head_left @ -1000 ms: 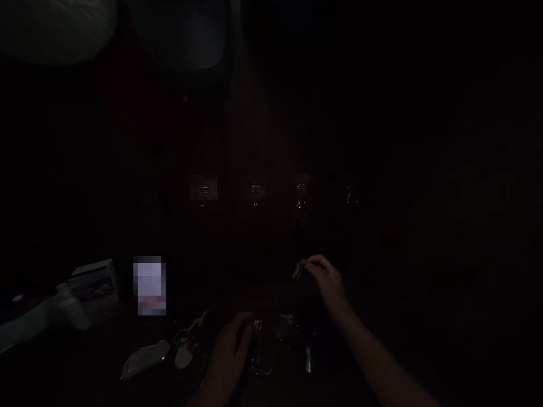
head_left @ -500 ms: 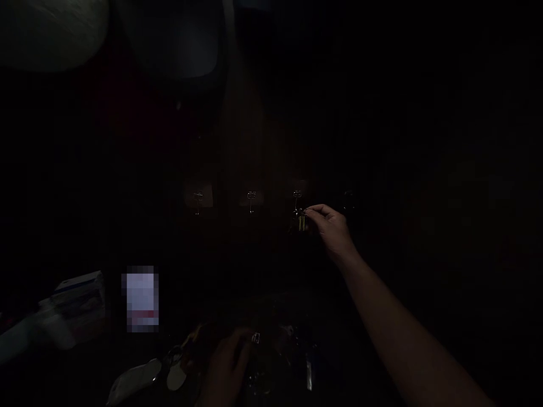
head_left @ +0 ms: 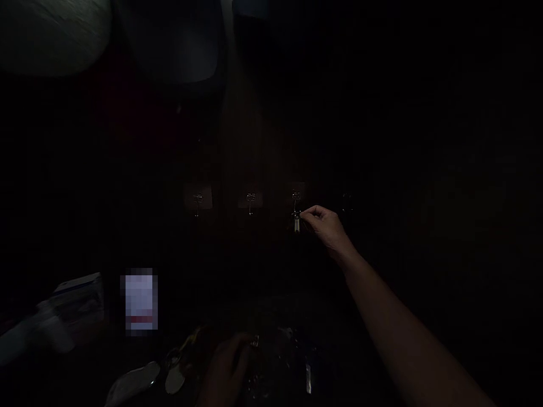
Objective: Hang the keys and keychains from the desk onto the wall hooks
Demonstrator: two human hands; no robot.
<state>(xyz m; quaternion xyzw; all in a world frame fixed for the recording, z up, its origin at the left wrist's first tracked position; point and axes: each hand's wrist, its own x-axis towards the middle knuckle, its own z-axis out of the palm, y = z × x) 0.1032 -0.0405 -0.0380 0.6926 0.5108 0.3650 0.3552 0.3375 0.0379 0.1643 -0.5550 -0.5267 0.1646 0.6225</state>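
Pale tag (head_left: pixel 297 225) — now directly beneath hook (head_left: pixel 295 204)

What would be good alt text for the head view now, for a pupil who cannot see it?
In near darkness, a person's right hand pinches a small pale item at the third hook from the left in a row. The dim left hand is lower down, right of a pale oval tag.
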